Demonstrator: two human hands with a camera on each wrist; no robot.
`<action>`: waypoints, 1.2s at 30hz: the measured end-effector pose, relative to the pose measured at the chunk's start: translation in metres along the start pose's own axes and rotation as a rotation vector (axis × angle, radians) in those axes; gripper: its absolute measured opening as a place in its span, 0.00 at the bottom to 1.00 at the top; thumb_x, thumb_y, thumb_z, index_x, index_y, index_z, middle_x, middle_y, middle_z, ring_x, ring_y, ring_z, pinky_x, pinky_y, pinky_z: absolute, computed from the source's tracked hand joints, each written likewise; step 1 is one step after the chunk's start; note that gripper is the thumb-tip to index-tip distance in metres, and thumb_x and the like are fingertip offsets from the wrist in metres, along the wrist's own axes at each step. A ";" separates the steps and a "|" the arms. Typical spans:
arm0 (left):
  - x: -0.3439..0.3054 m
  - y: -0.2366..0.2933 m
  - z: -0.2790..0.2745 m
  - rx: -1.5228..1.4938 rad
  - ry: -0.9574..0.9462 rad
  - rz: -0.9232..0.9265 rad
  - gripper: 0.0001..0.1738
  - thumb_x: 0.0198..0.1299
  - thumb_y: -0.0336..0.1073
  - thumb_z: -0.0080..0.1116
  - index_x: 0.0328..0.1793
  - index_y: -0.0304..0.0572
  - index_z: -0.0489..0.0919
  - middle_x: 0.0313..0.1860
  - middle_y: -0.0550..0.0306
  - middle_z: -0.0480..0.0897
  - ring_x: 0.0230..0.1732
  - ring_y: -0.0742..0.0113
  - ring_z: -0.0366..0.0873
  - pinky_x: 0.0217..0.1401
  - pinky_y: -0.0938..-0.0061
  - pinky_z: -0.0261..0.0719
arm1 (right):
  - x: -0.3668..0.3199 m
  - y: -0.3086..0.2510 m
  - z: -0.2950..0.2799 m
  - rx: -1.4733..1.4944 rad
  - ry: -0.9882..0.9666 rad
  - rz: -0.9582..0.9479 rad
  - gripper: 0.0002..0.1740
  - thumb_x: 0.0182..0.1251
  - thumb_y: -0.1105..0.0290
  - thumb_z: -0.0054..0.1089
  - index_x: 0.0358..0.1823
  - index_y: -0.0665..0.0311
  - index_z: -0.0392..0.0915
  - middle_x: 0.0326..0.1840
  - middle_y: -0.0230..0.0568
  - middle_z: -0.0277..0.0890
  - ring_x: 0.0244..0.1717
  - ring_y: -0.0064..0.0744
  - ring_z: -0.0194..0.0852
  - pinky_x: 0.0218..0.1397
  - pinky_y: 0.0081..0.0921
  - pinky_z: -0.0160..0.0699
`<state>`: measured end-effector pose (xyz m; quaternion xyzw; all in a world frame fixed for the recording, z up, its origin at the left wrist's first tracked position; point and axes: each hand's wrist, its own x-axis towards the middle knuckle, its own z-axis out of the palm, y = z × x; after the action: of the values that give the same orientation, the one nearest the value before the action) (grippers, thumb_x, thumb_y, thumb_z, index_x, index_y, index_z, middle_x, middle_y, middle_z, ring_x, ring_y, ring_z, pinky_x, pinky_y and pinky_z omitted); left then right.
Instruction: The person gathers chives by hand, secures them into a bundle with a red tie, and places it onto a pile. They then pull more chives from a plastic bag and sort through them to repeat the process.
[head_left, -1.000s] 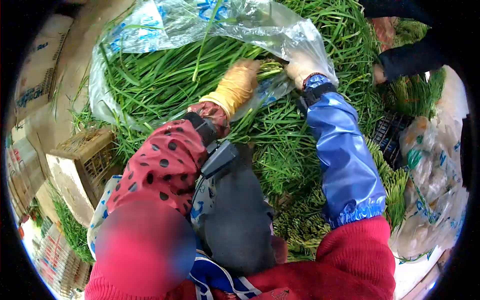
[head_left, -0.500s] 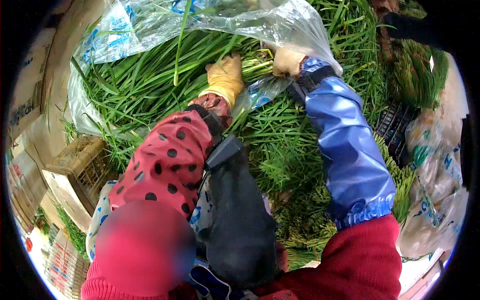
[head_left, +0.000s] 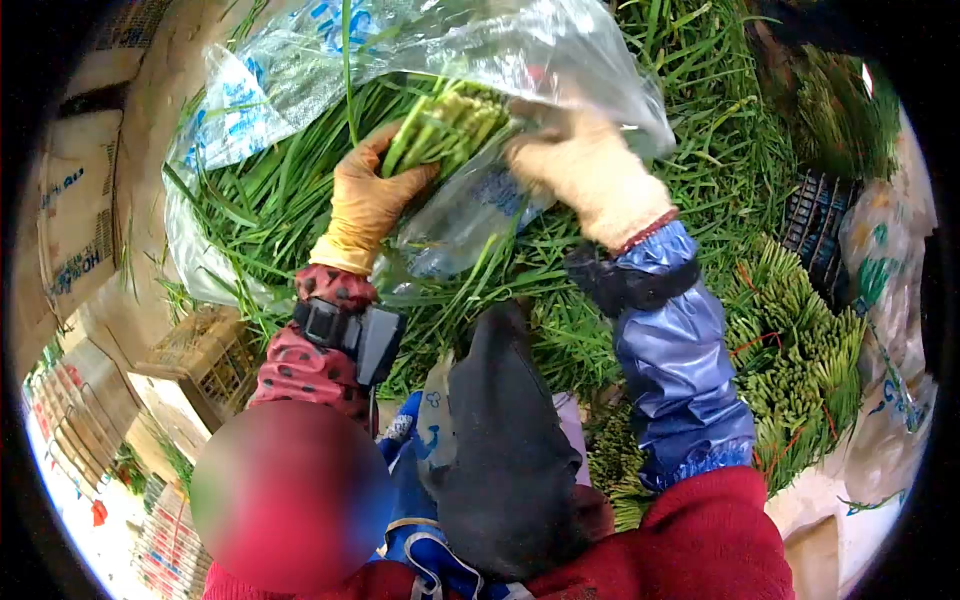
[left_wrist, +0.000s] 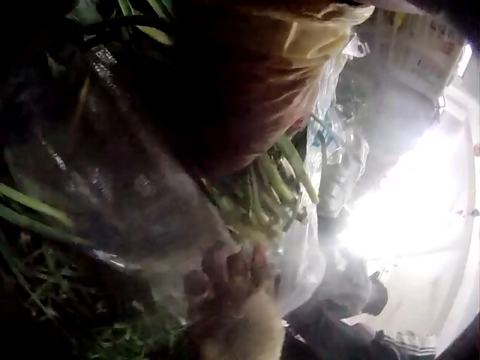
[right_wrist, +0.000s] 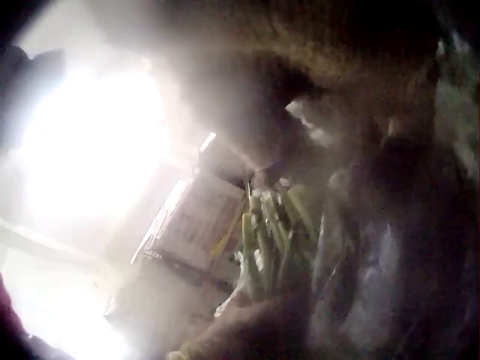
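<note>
My left hand (head_left: 368,198), in a yellow-brown glove, grips the cut ends of a bundle of green chives (head_left: 445,125), seen close in the left wrist view as stalks (left_wrist: 281,180). My right hand (head_left: 585,170), in a pale glove, holds the edge of a clear plastic bag (head_left: 470,210) with blue print around the same bundle. The bag (left_wrist: 135,187) fills most of the left wrist view, with my right hand's fingers (left_wrist: 229,274) at its lower edge. In the blurred right wrist view the chive ends (right_wrist: 274,240) stand beside the glove.
Loose chives (head_left: 560,290) cover the ground in front of me. Tied chive bundles (head_left: 800,350) lie at the right beside a black crate (head_left: 815,230) and printed bags (head_left: 890,300). A wicker basket (head_left: 205,355) and cardboard boxes (head_left: 75,220) stand at the left.
Both hands have drawn back toward me and lifted the bundle's cut ends up out of the pile. The left hand now wraps the stalks; the bag's edge has come along with the right hand.
</note>
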<state>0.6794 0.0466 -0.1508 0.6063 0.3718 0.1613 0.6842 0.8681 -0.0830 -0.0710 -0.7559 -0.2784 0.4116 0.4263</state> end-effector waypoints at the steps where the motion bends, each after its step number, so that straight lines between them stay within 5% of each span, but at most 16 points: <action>1: 0.005 0.005 -0.005 0.021 -0.003 -0.015 0.26 0.49 0.26 0.71 0.58 0.36 0.79 0.46 0.61 0.85 0.44 0.75 0.80 0.52 0.79 0.78 | 0.004 0.006 -0.003 0.010 0.111 -0.049 0.29 0.57 0.75 0.62 0.62 0.66 0.70 0.41 0.37 0.78 0.32 0.21 0.71 0.32 0.22 0.70; 2: 0.008 0.011 -0.012 0.020 -0.010 -0.041 0.25 0.49 0.26 0.71 0.56 0.36 0.80 0.45 0.61 0.85 0.42 0.75 0.80 0.51 0.78 0.78 | 0.010 0.006 -0.014 0.057 0.150 0.009 0.27 0.57 0.74 0.61 0.61 0.67 0.70 0.46 0.39 0.80 0.37 0.24 0.75 0.37 0.23 0.75; 3: 0.011 0.014 -0.021 0.020 -0.014 -0.067 0.24 0.50 0.26 0.71 0.55 0.35 0.80 0.44 0.60 0.85 0.41 0.74 0.80 0.50 0.78 0.79 | 0.015 0.012 -0.019 0.321 0.214 -0.199 0.24 0.59 0.74 0.60 0.60 0.66 0.72 0.51 0.41 0.79 0.41 0.26 0.79 0.43 0.25 0.78; 5: 0.020 0.014 -0.038 -0.050 0.006 -0.137 0.22 0.50 0.28 0.71 0.53 0.36 0.81 0.43 0.60 0.85 0.39 0.73 0.81 0.49 0.76 0.80 | 0.024 0.011 -0.043 0.532 0.018 -0.116 0.24 0.66 0.72 0.54 0.64 0.51 0.71 0.51 0.46 0.77 0.41 0.29 0.77 0.48 0.38 0.86; 6: 0.024 0.013 -0.042 -0.077 -0.008 -0.140 0.22 0.50 0.28 0.70 0.53 0.36 0.80 0.43 0.60 0.85 0.39 0.72 0.81 0.49 0.76 0.80 | 0.018 -0.010 -0.035 0.624 0.126 -0.096 0.26 0.60 0.79 0.56 0.62 0.64 0.70 0.50 0.37 0.78 0.42 0.21 0.75 0.44 0.22 0.80; 8: 0.029 0.011 -0.049 -0.088 -0.029 -0.150 0.22 0.50 0.29 0.70 0.53 0.37 0.80 0.43 0.60 0.85 0.39 0.72 0.81 0.48 0.75 0.79 | 0.032 0.028 -0.036 0.255 0.142 -0.361 0.23 0.61 0.76 0.58 0.60 0.65 0.73 0.50 0.40 0.80 0.43 0.27 0.78 0.45 0.24 0.80; 10: 0.032 0.010 -0.052 -0.054 -0.039 -0.161 0.23 0.50 0.29 0.71 0.54 0.37 0.80 0.43 0.60 0.85 0.40 0.72 0.81 0.48 0.75 0.79 | 0.015 0.008 -0.020 0.420 0.039 -0.214 0.22 0.62 0.73 0.59 0.59 0.64 0.74 0.48 0.40 0.82 0.43 0.31 0.80 0.48 0.27 0.80; 14: 0.032 0.007 -0.051 -0.046 -0.027 -0.181 0.23 0.50 0.30 0.71 0.53 0.37 0.80 0.43 0.61 0.85 0.40 0.72 0.81 0.48 0.75 0.79 | 0.008 0.041 0.016 -0.646 0.282 -0.420 0.44 0.52 0.60 0.71 0.71 0.58 0.61 0.59 0.58 0.74 0.58 0.51 0.74 0.62 0.34 0.73; 15: 0.033 0.005 -0.051 -0.039 -0.025 -0.188 0.23 0.50 0.31 0.71 0.53 0.37 0.80 0.43 0.61 0.85 0.39 0.72 0.81 0.48 0.75 0.79 | 0.011 0.066 0.018 -0.507 0.157 -0.103 0.49 0.50 0.59 0.73 0.74 0.58 0.57 0.66 0.60 0.66 0.65 0.56 0.65 0.69 0.34 0.65; 19: 0.037 0.006 -0.046 -0.056 -0.034 -0.157 0.22 0.50 0.31 0.71 0.53 0.37 0.81 0.42 0.60 0.85 0.38 0.72 0.81 0.47 0.75 0.79 | 0.010 0.116 0.012 -0.787 -0.166 -0.044 0.44 0.50 0.60 0.73 0.70 0.59 0.63 0.66 0.56 0.68 0.66 0.51 0.66 0.71 0.31 0.65; 23: 0.038 0.006 -0.051 -0.085 -0.031 -0.193 0.20 0.50 0.32 0.72 0.51 0.39 0.82 0.41 0.61 0.86 0.38 0.72 0.81 0.47 0.75 0.79 | 0.005 0.106 0.000 -0.718 -0.102 -0.079 0.32 0.54 0.59 0.68 0.61 0.60 0.73 0.53 0.50 0.80 0.53 0.49 0.78 0.58 0.35 0.77; 25: 0.040 0.005 -0.056 -0.044 -0.050 -0.208 0.20 0.50 0.32 0.72 0.51 0.39 0.81 0.41 0.61 0.86 0.38 0.72 0.81 0.46 0.75 0.79 | -0.011 0.046 0.007 -0.608 0.043 0.161 0.30 0.51 0.61 0.67 0.58 0.58 0.75 0.49 0.52 0.79 0.54 0.54 0.76 0.58 0.41 0.75; 27: 0.042 0.006 -0.058 -0.009 -0.070 -0.229 0.20 0.50 0.32 0.72 0.50 0.39 0.81 0.41 0.62 0.85 0.38 0.72 0.81 0.46 0.75 0.78 | -0.007 0.046 0.014 -0.424 0.014 0.174 0.34 0.50 0.60 0.70 0.61 0.56 0.72 0.52 0.50 0.78 0.54 0.54 0.76 0.58 0.42 0.75; 30: 0.040 0.011 -0.054 0.010 -0.090 -0.240 0.22 0.49 0.32 0.73 0.52 0.40 0.81 0.40 0.63 0.85 0.38 0.72 0.81 0.47 0.75 0.78 | -0.002 0.036 0.023 -0.554 0.377 -0.065 0.40 0.47 0.58 0.74 0.66 0.53 0.71 0.62 0.46 0.73 0.59 0.50 0.73 0.62 0.38 0.73; 33: 0.033 0.021 -0.045 0.040 -0.091 -0.218 0.25 0.50 0.30 0.72 0.57 0.40 0.80 0.44 0.62 0.85 0.41 0.72 0.81 0.49 0.75 0.79 | 0.013 0.034 0.022 -0.688 0.463 -0.324 0.44 0.45 0.58 0.76 0.67 0.53 0.69 0.67 0.44 0.69 0.63 0.50 0.69 0.66 0.38 0.69; 36: 0.025 0.022 -0.038 0.059 -0.111 -0.160 0.27 0.50 0.30 0.73 0.59 0.39 0.78 0.46 0.62 0.85 0.43 0.71 0.81 0.52 0.75 0.79 | 0.017 0.021 0.019 -0.836 0.085 -0.201 0.41 0.46 0.60 0.74 0.65 0.55 0.70 0.60 0.48 0.73 0.63 0.49 0.69 0.66 0.38 0.67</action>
<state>0.6743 0.0954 -0.1373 0.6026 0.3852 0.0613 0.6962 0.8620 -0.0725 -0.1016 -0.8488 -0.4758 0.1884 0.1325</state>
